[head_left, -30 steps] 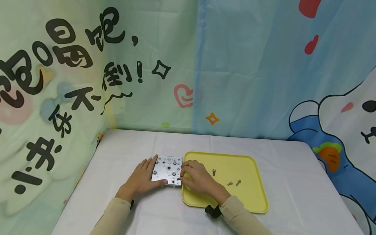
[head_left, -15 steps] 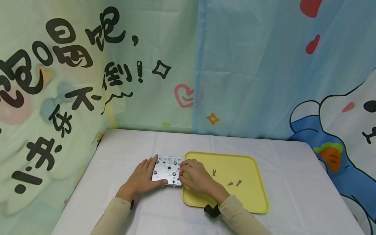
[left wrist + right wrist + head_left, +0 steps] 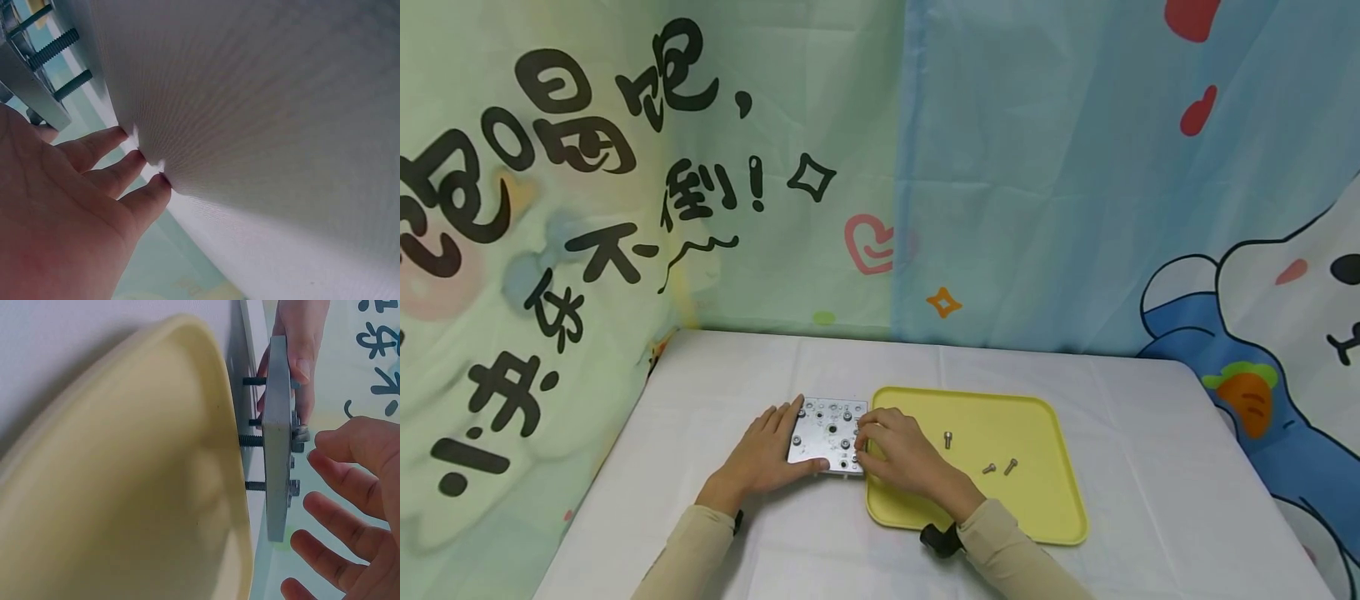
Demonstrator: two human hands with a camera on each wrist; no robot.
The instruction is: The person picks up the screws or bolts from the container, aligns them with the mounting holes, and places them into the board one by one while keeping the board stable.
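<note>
My left hand [image 3: 765, 454] grips the left side of the metal plate [image 3: 815, 431] on the table [image 3: 1150, 458], just beside the left edge of the yellow tray [image 3: 1022, 425]. My right hand [image 3: 902, 450] is at a screw head [image 3: 301, 433]; whether it pinches, I can't tell.

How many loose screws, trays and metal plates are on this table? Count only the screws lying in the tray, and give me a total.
Loose screws: 3
Yellow tray: 1
Metal plate: 1
Total: 5
</note>
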